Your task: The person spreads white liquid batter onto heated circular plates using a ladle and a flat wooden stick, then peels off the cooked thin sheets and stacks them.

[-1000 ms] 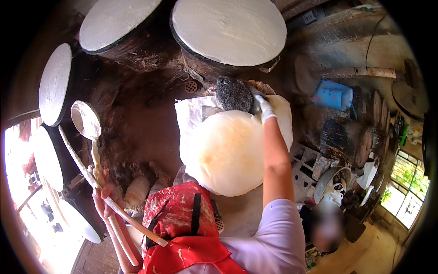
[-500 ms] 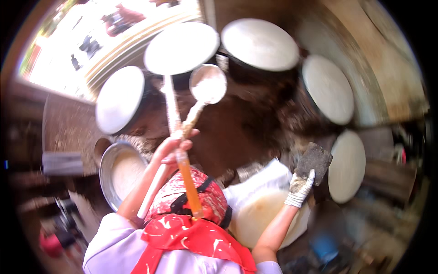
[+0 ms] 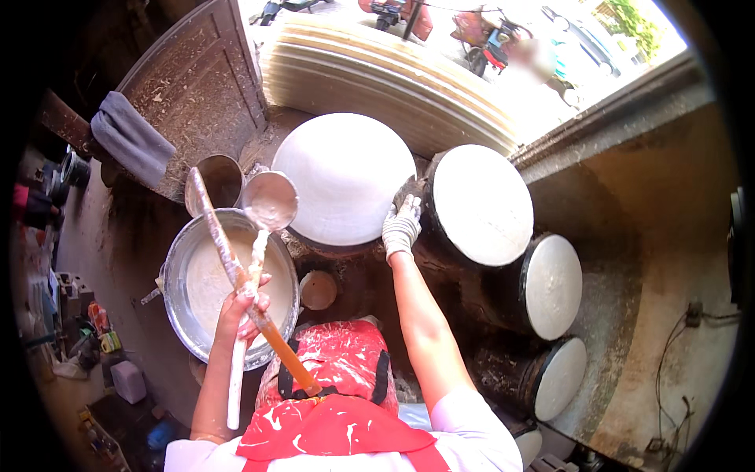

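Note:
My left hand [image 3: 240, 316] is closed around two long handles at once. One belongs to a ladle [image 3: 271, 202], its bowl coated in pale batter; the other is a long stick [image 3: 211, 211], batter-smeared with an orange lower end. Beneath them stands a metal basin [image 3: 178, 330] of pale batter. My right hand [image 3: 402, 226], in a whitish glove, reaches forward with a dark flat pad [image 3: 409, 189] in its grip. The pad is at the right edge of a large round griddle [image 3: 342, 177] with a white surface. Part of the pad is hidden by the glove.
More round white-topped griddles [image 3: 483, 206] curve away to the right. A metal pot [image 3: 219, 182] stands behind the basin, and a small round container [image 3: 318, 290] beside it. A grey cloth [image 3: 130, 138] hangs at left. Boards are stacked [image 3: 385, 79] at the back, with motorbikes outside.
The view has turned left. My right hand has gone from the far-right griddle to the large one ahead with the dark pad. My left hand's ladle is now by the batter basin.

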Demonstrator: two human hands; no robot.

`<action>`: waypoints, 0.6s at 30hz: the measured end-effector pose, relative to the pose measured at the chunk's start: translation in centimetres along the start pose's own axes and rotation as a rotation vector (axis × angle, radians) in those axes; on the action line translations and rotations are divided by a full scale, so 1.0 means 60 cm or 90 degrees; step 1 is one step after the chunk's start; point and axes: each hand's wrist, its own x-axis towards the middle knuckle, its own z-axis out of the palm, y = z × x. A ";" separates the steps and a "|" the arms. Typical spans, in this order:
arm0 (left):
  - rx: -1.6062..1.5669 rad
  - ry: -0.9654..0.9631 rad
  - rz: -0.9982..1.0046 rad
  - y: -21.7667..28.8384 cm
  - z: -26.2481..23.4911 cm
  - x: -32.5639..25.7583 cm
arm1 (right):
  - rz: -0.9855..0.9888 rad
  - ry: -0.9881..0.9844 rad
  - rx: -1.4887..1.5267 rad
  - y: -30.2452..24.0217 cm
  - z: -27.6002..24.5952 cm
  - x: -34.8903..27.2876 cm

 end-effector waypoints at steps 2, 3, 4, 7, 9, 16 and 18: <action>-0.059 0.067 0.055 -0.007 -0.015 -0.027 | -0.025 -0.012 -0.125 -0.031 0.032 0.067; -0.095 0.101 0.077 -0.016 -0.013 -0.044 | -0.077 -0.004 -0.175 -0.034 0.038 0.101; -0.118 0.110 0.121 -0.025 -0.018 -0.046 | -0.111 -0.028 -0.151 -0.059 0.054 0.144; -0.181 0.182 0.193 -0.034 -0.017 -0.039 | -0.204 -0.102 -0.129 -0.162 0.110 0.242; -0.205 0.218 0.241 -0.036 -0.006 -0.029 | -0.263 -0.133 -0.058 -0.238 0.155 0.277; -0.264 0.328 0.331 -0.040 0.063 0.005 | -0.765 -0.318 0.019 -0.370 0.167 0.049; -0.257 0.329 0.334 -0.028 0.089 -0.006 | -0.848 -0.389 0.008 -0.342 0.127 -0.014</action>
